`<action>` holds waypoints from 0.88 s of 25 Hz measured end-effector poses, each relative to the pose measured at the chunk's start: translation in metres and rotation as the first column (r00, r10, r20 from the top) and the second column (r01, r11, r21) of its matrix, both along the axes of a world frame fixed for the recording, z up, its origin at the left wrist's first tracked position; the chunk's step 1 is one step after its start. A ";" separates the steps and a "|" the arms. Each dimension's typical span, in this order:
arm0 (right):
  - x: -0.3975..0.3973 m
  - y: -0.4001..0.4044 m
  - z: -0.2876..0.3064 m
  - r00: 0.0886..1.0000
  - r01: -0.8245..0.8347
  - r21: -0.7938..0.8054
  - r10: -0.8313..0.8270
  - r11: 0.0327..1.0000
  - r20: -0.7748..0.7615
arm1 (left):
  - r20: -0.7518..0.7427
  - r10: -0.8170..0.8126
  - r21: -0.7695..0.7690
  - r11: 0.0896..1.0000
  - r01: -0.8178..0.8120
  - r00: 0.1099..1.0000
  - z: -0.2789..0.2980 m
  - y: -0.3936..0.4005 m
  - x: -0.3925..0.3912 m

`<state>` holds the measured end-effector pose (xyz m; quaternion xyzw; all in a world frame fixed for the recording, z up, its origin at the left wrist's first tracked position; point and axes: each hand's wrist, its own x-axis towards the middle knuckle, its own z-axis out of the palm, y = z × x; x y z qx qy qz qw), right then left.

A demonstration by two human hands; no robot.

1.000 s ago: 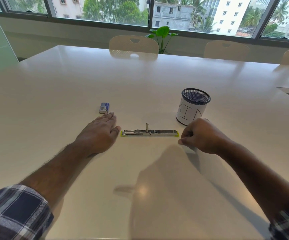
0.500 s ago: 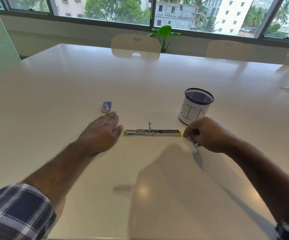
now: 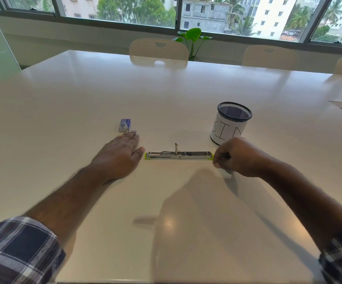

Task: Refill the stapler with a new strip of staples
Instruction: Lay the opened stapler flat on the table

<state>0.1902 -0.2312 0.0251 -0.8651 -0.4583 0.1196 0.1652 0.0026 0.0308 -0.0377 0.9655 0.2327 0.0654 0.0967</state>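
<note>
head view: left hand (image 3: 118, 155) flat and released on the table (image 3: 84, 95), fingertips just beside the staple box (image 3: 124, 125); right hand (image 3: 235, 156) clenched at the right end of the stapler (image 3: 179, 155), which lies opened flat between the hands; whether it pinches anything cannot be told. step: magazine exposed, unloaded. next move calls for fetching a strip from the box.

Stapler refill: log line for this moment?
stapler: open flat | staple box: untouched | left hand: flat on table | right hand: curled
</note>
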 end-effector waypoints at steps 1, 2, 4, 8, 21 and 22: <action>0.000 0.001 0.000 1.000 -0.014 -0.027 0.014 1.000 0.005 | -0.002 -0.001 0.000 1.000 0.001 1.000 0.000 0.000 0.000; 0.000 0.001 0.000 1.000 -0.025 -0.053 0.025 0.998 0.007 | -0.003 -0.001 0.001 1.000 0.001 1.000 -0.001 0.001 0.000; 0.001 0.001 -0.001 0.999 -0.046 -0.099 0.048 0.994 0.016 | -0.003 0.003 0.000 1.000 -0.003 1.000 -0.001 0.001 0.000; -0.001 0.001 -0.002 0.993 -0.098 -0.199 0.108 0.975 0.043 | -0.008 -0.001 0.005 1.000 0.001 1.000 0.000 -0.001 0.000; 0.006 -0.005 0.022 0.980 -0.165 0.096 0.152 0.982 0.124 | -0.016 -0.007 -0.007 1.000 0.007 1.000 0.000 0.001 0.000; 0.011 -0.004 0.029 0.979 -0.157 0.149 0.134 0.976 0.153 | -0.015 -0.006 -0.007 1.000 0.006 1.000 -0.001 0.001 0.000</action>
